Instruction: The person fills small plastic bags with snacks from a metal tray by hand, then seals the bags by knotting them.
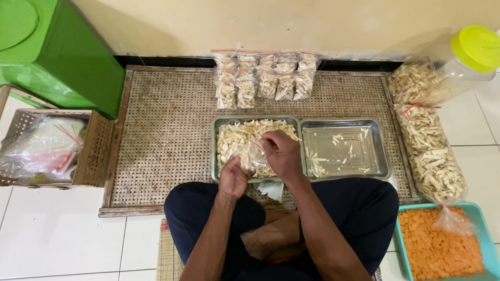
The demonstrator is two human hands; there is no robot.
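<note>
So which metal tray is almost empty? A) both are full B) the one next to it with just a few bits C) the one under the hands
B: the right-hand metal tray holds only scattered crumbs, while the left-hand metal tray, under the left hand and right hand, is heaped with pale chip strips.

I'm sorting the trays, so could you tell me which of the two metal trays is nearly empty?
The right metal tray; only scattered bits remain, while the left metal tray holds a heap.

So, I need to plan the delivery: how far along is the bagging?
Done: filled small bags lined up by the wall. In hand: left hand holds a clear bag, right hand at its mouth. Left: the left tray still holds sticks; the right tray is almost bare.
</note>
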